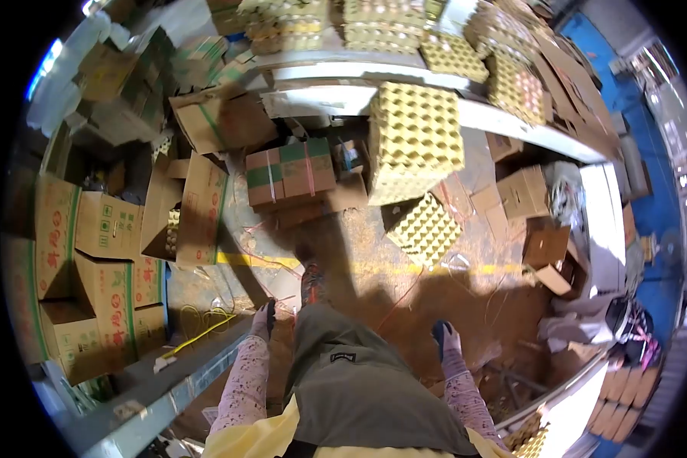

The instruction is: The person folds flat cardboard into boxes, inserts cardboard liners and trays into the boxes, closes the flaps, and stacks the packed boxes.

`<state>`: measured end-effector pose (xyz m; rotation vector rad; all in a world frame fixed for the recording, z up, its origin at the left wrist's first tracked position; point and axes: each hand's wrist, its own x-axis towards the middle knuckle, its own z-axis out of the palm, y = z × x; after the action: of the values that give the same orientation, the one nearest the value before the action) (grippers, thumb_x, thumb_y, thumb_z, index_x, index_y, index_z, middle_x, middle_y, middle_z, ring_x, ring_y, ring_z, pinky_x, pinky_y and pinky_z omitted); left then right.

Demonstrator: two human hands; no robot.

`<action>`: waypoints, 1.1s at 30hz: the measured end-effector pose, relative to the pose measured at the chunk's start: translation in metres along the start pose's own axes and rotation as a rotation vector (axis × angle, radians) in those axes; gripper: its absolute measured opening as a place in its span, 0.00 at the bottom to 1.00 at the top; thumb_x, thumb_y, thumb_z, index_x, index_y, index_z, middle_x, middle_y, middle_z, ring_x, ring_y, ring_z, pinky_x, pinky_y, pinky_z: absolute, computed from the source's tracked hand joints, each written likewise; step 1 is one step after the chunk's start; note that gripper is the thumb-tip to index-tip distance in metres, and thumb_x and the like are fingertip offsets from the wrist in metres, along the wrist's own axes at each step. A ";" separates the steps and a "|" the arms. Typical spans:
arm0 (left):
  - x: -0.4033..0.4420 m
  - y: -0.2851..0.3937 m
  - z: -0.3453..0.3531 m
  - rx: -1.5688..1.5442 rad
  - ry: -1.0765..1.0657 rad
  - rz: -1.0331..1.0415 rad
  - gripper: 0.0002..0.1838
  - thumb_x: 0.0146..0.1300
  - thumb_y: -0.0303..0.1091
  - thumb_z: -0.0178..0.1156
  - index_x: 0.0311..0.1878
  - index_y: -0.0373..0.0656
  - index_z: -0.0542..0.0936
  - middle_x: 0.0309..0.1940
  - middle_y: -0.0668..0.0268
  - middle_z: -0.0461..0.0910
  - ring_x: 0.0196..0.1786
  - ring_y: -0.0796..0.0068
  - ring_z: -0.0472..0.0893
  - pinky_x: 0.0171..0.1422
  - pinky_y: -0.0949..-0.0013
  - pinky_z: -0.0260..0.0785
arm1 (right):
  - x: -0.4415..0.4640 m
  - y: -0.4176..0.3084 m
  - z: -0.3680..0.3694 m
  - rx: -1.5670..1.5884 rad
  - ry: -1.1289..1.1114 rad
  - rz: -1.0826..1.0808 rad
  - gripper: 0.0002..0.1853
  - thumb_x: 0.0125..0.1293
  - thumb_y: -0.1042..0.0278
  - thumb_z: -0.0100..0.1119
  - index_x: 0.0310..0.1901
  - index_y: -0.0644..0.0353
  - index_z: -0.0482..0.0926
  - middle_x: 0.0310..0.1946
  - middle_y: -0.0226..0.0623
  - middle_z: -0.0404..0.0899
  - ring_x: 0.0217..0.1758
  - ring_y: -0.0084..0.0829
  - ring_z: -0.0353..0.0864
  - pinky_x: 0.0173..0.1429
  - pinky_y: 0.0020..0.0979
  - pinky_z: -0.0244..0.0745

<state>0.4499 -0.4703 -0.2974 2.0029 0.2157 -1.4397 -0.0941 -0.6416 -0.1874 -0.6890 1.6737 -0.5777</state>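
My left hand (264, 320) hangs low beside the dark apron (351, 382), below a pink patterned sleeve. It looks slim and dark, fingers stretched forward, with nothing visible in it. On the other side, my right hand (445, 340) hangs over the brown floor, dark blue along one edge, its fingers apparently loose and holding nothing I can see. Neither hand touches a box or tray. Ahead stands a tall stack of yellow egg trays (416, 137). One loose egg tray (426, 230) lies at its foot, nearer to my right hand.
Open cartons (107, 229) crowd the left, beside a metal rail (183, 393). Strapped boxes (291, 175) sit ahead. Filled egg trays (382, 23) line a raised bench behind a white ledge (320, 99). Loose straps (401, 301) cross the floor; an open box (549, 256) stands right.
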 end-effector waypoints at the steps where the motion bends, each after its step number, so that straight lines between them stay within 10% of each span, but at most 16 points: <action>1: 0.026 0.010 -0.011 -0.108 -0.053 0.020 0.20 0.65 0.58 0.57 0.44 0.52 0.81 0.33 0.71 0.81 0.27 0.76 0.71 0.31 0.70 0.61 | 0.018 -0.009 0.026 0.027 -0.054 -0.019 0.16 0.73 0.59 0.53 0.54 0.59 0.79 0.41 0.36 0.83 0.39 0.29 0.83 0.38 0.29 0.80; 6: 0.076 0.151 -0.025 -0.888 0.027 -0.013 0.18 0.72 0.51 0.50 0.46 0.47 0.80 0.30 0.68 0.80 0.24 0.74 0.78 0.29 0.69 0.74 | 0.152 -0.074 0.182 -0.029 -0.213 0.383 0.22 0.72 0.48 0.52 0.59 0.52 0.75 0.48 0.36 0.81 0.42 0.30 0.81 0.41 0.27 0.77; 8: 0.230 0.092 -0.081 -0.175 0.155 0.307 0.19 0.72 0.49 0.50 0.54 0.46 0.77 0.40 0.61 0.79 0.39 0.63 0.79 0.35 0.57 0.76 | 0.203 -0.097 0.249 -0.134 -0.232 0.390 0.24 0.71 0.44 0.50 0.62 0.48 0.74 0.52 0.34 0.80 0.47 0.30 0.80 0.48 0.29 0.76; 12: 0.280 0.234 -0.086 -0.340 0.206 0.225 0.23 0.71 0.43 0.56 0.60 0.36 0.77 0.55 0.60 0.79 0.60 0.66 0.75 0.69 0.68 0.61 | 0.332 -0.108 0.346 -0.163 -0.367 0.406 0.25 0.75 0.44 0.42 0.68 0.42 0.68 0.64 0.25 0.74 0.65 0.29 0.71 0.66 0.40 0.65; 15: 0.355 0.288 -0.087 -0.427 0.152 0.278 0.25 0.71 0.44 0.55 0.63 0.35 0.75 0.59 0.61 0.78 0.62 0.68 0.74 0.70 0.68 0.60 | 0.407 -0.128 0.438 -0.031 -0.152 0.429 0.19 0.76 0.54 0.40 0.63 0.44 0.72 0.57 0.24 0.77 0.60 0.29 0.74 0.61 0.38 0.68; 17: 0.445 0.272 -0.096 -0.169 0.161 0.308 0.29 0.73 0.50 0.51 0.66 0.36 0.73 0.63 0.60 0.76 0.67 0.67 0.71 0.71 0.68 0.59 | 0.546 -0.035 0.407 0.422 -1.002 0.386 0.20 0.71 0.46 0.43 0.57 0.46 0.71 0.57 0.26 0.74 0.62 0.30 0.71 0.60 0.44 0.63; 23: 0.526 0.343 -0.068 -0.433 0.117 -0.036 0.41 0.68 0.57 0.57 0.73 0.35 0.63 0.74 0.60 0.62 0.79 0.68 0.53 0.81 0.68 0.39 | 0.616 -0.061 0.522 0.193 -0.762 0.652 0.16 0.69 0.52 0.46 0.44 0.56 0.75 0.44 0.34 0.78 0.48 0.34 0.77 0.46 0.39 0.73; 24: 0.540 0.345 -0.062 -0.358 0.071 -0.017 0.39 0.68 0.61 0.54 0.71 0.39 0.67 0.70 0.59 0.69 0.74 0.63 0.64 0.78 0.63 0.53 | 0.625 -0.058 0.532 0.159 -0.725 0.634 0.16 0.69 0.53 0.46 0.44 0.56 0.75 0.44 0.35 0.78 0.48 0.34 0.77 0.46 0.39 0.72; 33: 0.576 0.298 -0.041 -0.373 0.126 0.082 0.39 0.68 0.61 0.54 0.71 0.40 0.67 0.69 0.59 0.70 0.72 0.62 0.66 0.76 0.61 0.55 | 0.617 -0.068 0.555 -0.069 -0.488 0.428 0.16 0.69 0.53 0.47 0.46 0.57 0.75 0.45 0.36 0.78 0.50 0.35 0.77 0.48 0.39 0.72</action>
<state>0.8472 -0.8105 -0.6828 1.7730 0.4191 -1.1277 0.3664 -1.1342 -0.6760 -0.4515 1.3247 -0.0367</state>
